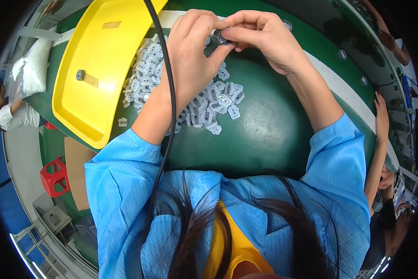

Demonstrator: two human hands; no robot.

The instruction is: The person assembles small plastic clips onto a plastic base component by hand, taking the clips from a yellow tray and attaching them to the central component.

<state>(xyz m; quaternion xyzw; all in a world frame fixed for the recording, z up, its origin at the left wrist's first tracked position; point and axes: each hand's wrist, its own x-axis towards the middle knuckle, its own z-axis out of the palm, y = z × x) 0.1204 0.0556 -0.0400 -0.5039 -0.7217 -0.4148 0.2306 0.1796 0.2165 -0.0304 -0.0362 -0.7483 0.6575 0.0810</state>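
Note:
My left hand (190,53) and my right hand (267,39) meet over the far side of the green table. Between their fingertips is a small dark round part (223,39), which both hands pinch. The fingers cover some of it, so its full shape does not show. Below and around my left hand lies a loose pile of small whitish-clear plastic pieces with grey middles (202,109). My left wrist and forearm hide part of that pile.
A yellow tray (90,51) at the left holds a small dark cylinder (80,75). A black cable (171,88) hangs across the view. A pale belt edge (355,100) runs behind, with several small parts beyond. Another person's arm (381,125) is at the right; a red stool (54,177) stands left.

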